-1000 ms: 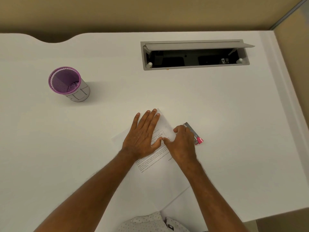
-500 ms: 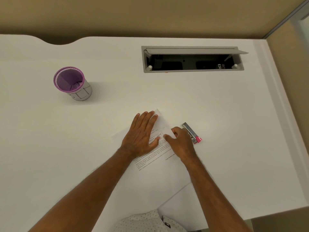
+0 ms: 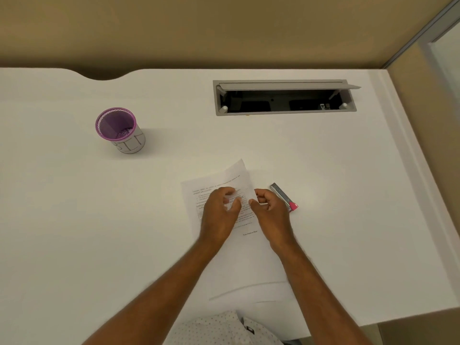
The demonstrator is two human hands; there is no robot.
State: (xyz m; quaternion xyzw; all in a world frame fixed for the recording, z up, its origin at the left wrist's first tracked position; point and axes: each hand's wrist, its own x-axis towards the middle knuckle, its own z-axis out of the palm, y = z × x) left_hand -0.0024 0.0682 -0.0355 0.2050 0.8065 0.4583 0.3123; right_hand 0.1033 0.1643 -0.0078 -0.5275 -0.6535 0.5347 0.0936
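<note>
A printed sheet of paper (image 3: 219, 179) lies at an angle on the white desk (image 3: 74, 220), with more white paper (image 3: 249, 265) under it toward me. My left hand (image 3: 219, 215) hovers over the printed text with bent fingers; it is blurred, so any hold is unclear. My right hand (image 3: 270, 212) is at the sheet's right edge, thumb and forefinger curled around that edge. A small silver stapler (image 3: 282, 195) with a pink end lies just right of my right hand, untouched.
A purple-rimmed mesh pen cup (image 3: 119, 130) stands at the back left. An open grey cable hatch (image 3: 283, 98) is set into the desk at the back right. The desk's right edge meets a tan partition (image 3: 428, 100).
My left hand has lifted from lying flat on the paper and curled its fingers. My right hand has shifted slightly toward the sheet's edge. The sheet's far corner now shows.
</note>
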